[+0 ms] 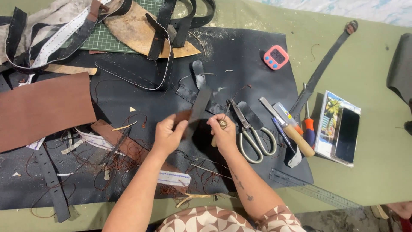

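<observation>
Leather strap: pinched in left hand grip, held above surface. Right hand grip closed on wooden-handled awl, tip beside strap. Step judged: hole piercing. Next move needs steady tip alignment.

A mat lies on the table. On the mat's right part lie scissors, with a knife and a screwdriver to their right. Behind them sits a timer. A ruler lies off the mat's near right corner, and a phone rests on a booklet farther right.
</observation>
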